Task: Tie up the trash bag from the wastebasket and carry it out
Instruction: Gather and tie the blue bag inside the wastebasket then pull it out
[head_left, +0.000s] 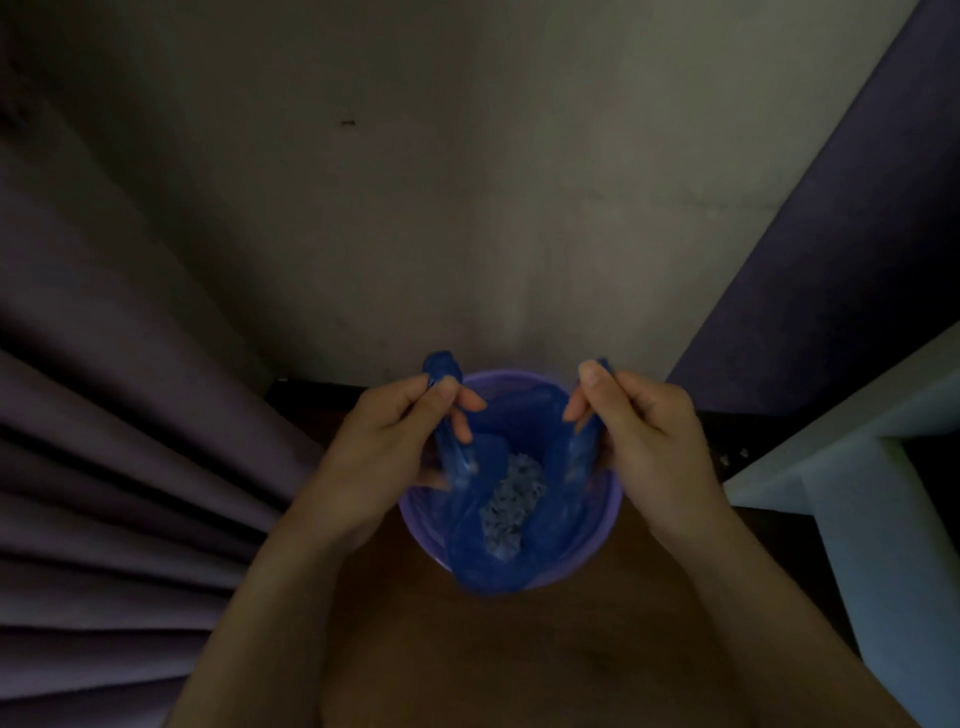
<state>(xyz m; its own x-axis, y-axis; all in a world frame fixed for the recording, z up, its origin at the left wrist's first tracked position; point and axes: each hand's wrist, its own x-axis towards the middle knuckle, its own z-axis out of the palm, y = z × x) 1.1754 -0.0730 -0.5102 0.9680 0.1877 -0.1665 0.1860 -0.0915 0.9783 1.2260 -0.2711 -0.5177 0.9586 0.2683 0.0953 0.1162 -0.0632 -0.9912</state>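
Observation:
A blue plastic trash bag (498, 566) sits inside a round purple wastebasket (605, 525) on the floor below me. Crumpled pale paper (511, 506) lies in the bag. My left hand (382, 457) pinches the bag's left handle strip, pulled up above the rim. My right hand (647, 441) pinches the right handle strip the same way. The two strips are held apart, with the bag mouth open between them. The room is dim.
A pleated purple curtain (104, 415) hangs at the left. A plain wall (467, 208) stands behind the basket, with a dark baseboard. At the right is a dark purple panel (841, 260) and a pale furniture corner (857, 493). Brown floor lies beneath.

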